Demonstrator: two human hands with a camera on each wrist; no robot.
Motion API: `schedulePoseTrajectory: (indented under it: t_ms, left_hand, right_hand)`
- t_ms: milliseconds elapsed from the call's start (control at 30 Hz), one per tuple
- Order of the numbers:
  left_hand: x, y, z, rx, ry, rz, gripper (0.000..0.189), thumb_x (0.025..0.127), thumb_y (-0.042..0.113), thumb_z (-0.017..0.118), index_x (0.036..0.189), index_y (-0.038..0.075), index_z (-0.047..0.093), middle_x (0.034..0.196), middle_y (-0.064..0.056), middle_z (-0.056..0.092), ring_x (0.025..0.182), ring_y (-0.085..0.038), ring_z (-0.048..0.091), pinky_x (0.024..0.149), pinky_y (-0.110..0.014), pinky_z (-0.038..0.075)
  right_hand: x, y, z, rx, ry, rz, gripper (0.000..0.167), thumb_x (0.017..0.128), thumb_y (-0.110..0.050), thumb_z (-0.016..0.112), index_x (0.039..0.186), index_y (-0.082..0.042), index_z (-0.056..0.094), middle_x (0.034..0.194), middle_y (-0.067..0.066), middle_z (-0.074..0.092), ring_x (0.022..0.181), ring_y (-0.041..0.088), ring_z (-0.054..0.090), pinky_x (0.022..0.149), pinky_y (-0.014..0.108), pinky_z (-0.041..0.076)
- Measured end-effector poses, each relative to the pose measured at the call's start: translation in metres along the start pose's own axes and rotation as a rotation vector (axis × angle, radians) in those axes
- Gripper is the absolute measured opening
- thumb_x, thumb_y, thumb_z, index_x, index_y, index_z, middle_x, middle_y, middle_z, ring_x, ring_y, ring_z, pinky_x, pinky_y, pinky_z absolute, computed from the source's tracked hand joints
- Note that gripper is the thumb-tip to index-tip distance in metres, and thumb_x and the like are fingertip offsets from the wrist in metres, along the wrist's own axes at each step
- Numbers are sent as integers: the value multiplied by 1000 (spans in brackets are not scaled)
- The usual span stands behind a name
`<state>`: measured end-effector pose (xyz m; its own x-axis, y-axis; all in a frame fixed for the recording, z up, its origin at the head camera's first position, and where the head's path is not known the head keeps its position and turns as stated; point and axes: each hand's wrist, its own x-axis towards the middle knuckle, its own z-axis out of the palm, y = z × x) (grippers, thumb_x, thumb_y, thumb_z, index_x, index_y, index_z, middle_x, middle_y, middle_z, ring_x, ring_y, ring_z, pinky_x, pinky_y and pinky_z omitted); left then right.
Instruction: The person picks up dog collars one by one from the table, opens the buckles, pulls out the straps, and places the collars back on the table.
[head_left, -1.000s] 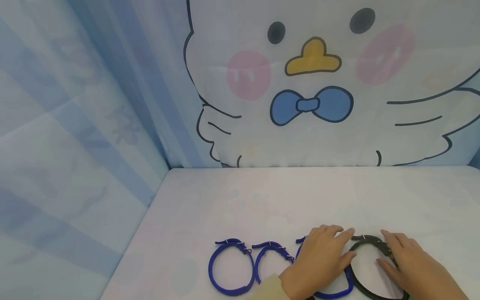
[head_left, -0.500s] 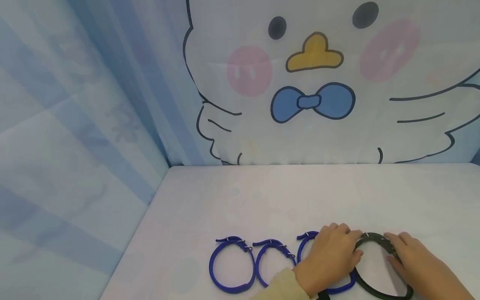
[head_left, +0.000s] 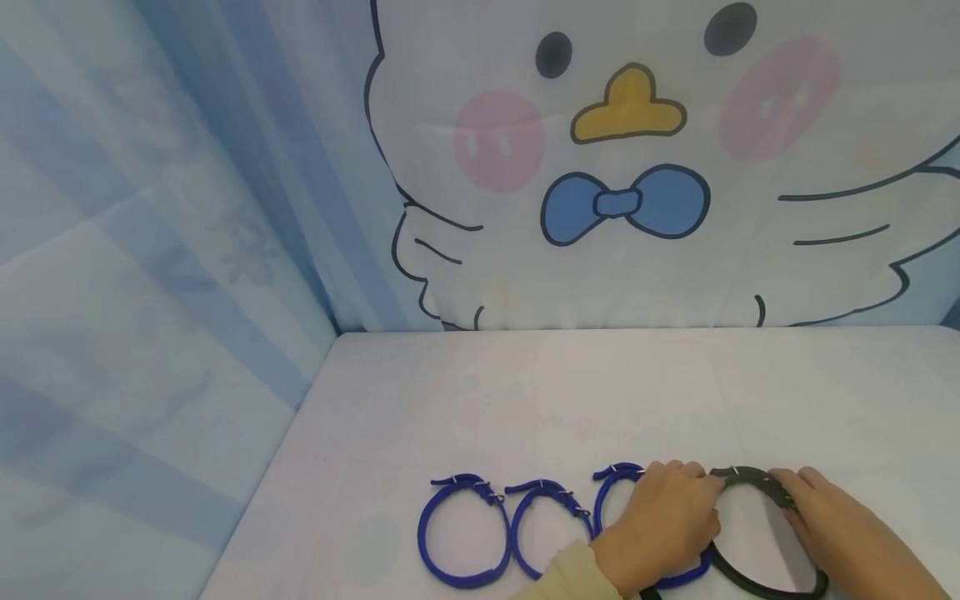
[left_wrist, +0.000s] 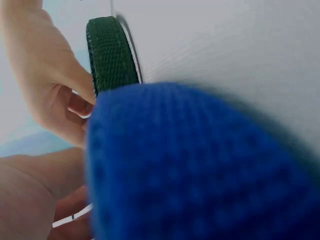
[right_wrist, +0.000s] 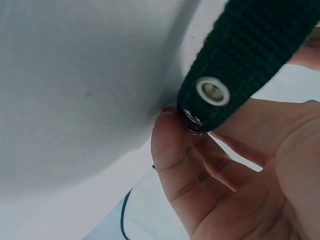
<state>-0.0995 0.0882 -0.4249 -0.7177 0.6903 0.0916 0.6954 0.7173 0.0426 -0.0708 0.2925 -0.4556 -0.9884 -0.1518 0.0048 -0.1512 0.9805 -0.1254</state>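
A dark green buckled collar (head_left: pixel 750 588) lies as a loop at the lower right. My right hand (head_left: pixel 843 525) grips its right side; in the right wrist view, the fingertips (right_wrist: pixel 172 132) meet the strap beside a metal eyelet. At the loop's upper left, my left hand (head_left: pixel 667 521) pinches it with curled fingers. That hand covers much of a blue collar (head_left: pixel 600 508), which fills the left wrist view up close as a blue woven strap (left_wrist: pixel 190 165). Farther left lie a second blue collar (head_left: pixel 516 533) and a third blue collar (head_left: pixel 422 533), each looped.
The collars stand in a row along the near part of the white table (head_left: pixel 525 392). A patterned backdrop (head_left: pixel 600 283) rises behind the table's far edge, and a blue and white cloth (head_left: pixel 150 333) hangs along the left.
My left hand has moved slightly right, its fingers curling in at the green collar. The right thumb has tucked in against the strap. The green collar has shifted slightly right.
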Motion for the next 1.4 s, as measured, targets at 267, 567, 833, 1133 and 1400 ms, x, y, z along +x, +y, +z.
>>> schedulePoseTrajectory:
  t_ms: [267,567,833,1133,1400]
  left_hand:
    - [-1,0,1,4,150,-35,17,84,29,75,100,33,72,80,20,63,68,5,51,56,-13,25]
    - [-5,-2,-10,-104,239,-27,21,81,24,78,101,27,75,83,17,68,69,9,53,55,-6,29]
    - [-14,-5,-22,-164,209,-82,27,79,21,80,104,28,75,85,17,67,68,9,52,57,-3,36]
    - [-26,-19,-28,-293,238,-94,30,81,12,78,110,22,75,89,15,68,67,12,43,57,0,36]
    - [-41,-37,-38,-388,236,-88,31,84,10,76,113,19,73,92,14,67,67,12,42,58,0,36]
  right_hand:
    - [1,-5,-12,3,-2,37,40,81,1,76,115,11,58,85,11,59,73,25,65,67,47,59]
    - [0,-11,-26,-2,50,13,40,80,2,76,115,9,59,87,12,58,73,23,63,67,46,59]
    - [2,-21,-32,112,20,60,39,82,3,75,117,9,57,93,13,62,80,29,65,70,51,59]
    - [4,-33,-41,211,52,41,45,81,3,76,122,5,57,94,9,62,78,23,65,63,42,60]
    - [7,-48,-53,255,76,-14,43,81,1,77,121,-1,60,96,3,63,81,18,66,63,35,60]
